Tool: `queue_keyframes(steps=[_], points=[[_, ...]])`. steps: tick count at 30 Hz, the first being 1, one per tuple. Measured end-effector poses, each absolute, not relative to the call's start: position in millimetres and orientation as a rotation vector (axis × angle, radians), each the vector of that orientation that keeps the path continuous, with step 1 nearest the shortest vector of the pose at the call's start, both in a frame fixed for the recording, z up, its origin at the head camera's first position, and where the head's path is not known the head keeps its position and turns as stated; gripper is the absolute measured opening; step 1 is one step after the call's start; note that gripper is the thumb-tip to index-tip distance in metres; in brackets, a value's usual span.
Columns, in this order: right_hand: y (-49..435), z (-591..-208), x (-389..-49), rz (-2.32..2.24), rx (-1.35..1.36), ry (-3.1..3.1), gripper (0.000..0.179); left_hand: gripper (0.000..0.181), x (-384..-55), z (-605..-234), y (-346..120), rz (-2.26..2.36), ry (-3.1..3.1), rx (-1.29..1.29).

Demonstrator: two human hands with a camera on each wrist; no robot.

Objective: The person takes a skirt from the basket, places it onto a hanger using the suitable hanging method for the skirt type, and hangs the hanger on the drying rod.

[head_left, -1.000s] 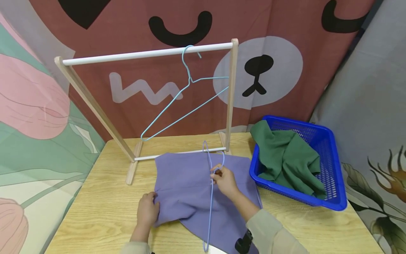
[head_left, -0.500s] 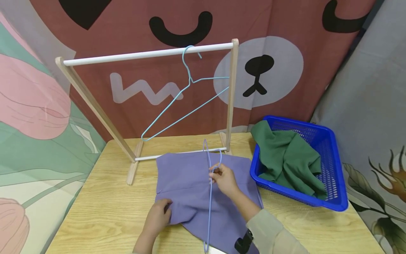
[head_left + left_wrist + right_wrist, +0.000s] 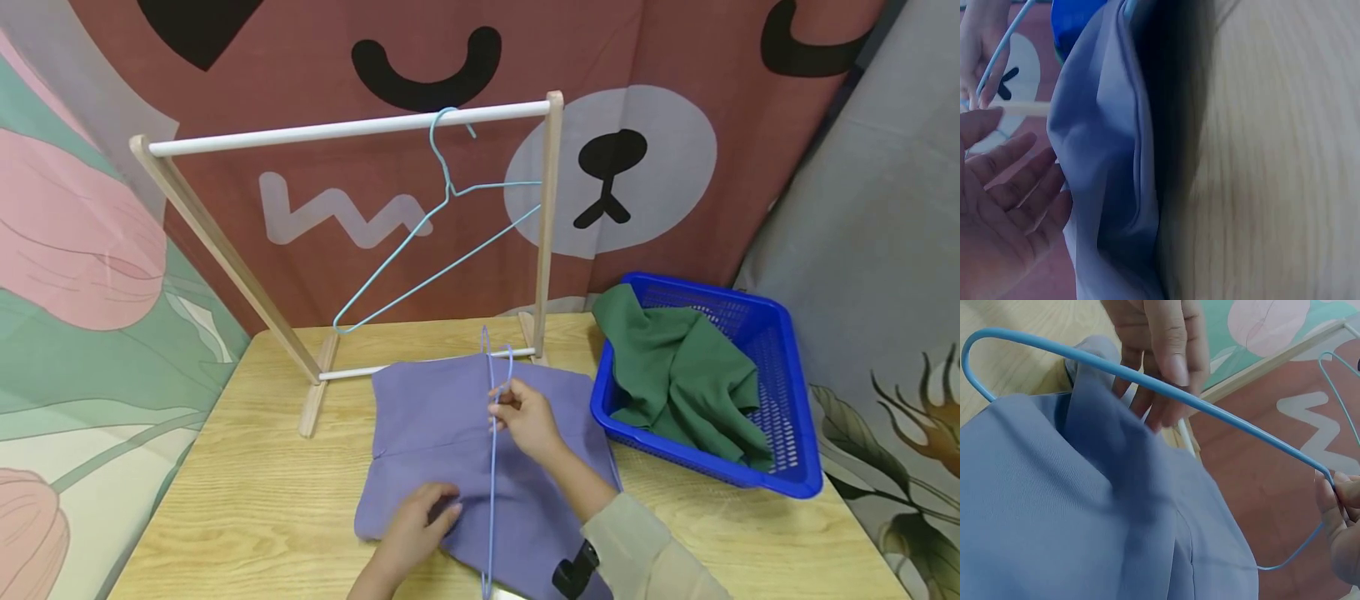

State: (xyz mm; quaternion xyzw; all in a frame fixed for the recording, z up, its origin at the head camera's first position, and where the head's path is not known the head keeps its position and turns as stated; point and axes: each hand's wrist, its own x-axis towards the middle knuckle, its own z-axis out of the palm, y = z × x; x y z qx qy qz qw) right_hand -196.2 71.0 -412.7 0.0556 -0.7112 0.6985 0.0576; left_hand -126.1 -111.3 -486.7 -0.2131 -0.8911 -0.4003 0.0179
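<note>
A lilac hanger [image 3: 492,483] stands over a purple garment [image 3: 427,417] on the table; its exact kind is not clear. My right hand [image 3: 528,421] pinches the hanger at its neck, just below the hook. My left hand [image 3: 416,525] is over the garment's near left part, its fingers loosely bent and gripping nothing. The left wrist view has the left palm [image 3: 1010,200] facing up with fingertips against or very near the cloth [image 3: 1104,125]. In the right wrist view one hanger arm [image 3: 1147,381] crosses above the cloth, while part of the hanger is hidden behind it.
Behind the garment rises a wooden rack [image 3: 543,225] with a white rail [image 3: 300,133], from which a light blue hanger [image 3: 390,250] hangs. To the right, a blue basket [image 3: 795,400] contains green cloth [image 3: 682,375]. Patterned curtains border the table [image 3: 225,483].
My left hand has left the garment's left edge and moved right and nearer over it. The near left corner now lies spread out. My right hand has shifted slightly left, turning the hook.
</note>
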Motion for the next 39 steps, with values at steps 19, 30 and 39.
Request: queue_keyframes(steps=[19, 30, 39], points=[[69.2, -425.1, -207.6, 2.173, 0.204, -2.038, 0.008, 0.026, -114.9, -482.1, -97.8, -2.311, -2.323, -1.040], [68.5, -419.4, -210.1, 2.225, 0.191, -2.007, 0.014, 0.041, -111.2, -469.5, -91.7, -2.719, -2.114, -0.920], [65.3, -413.7, -209.1, 2.334, 0.202, -1.944, 0.019, 0.042, -112.5, -469.4, -92.7, -2.890, -1.982, -0.930]])
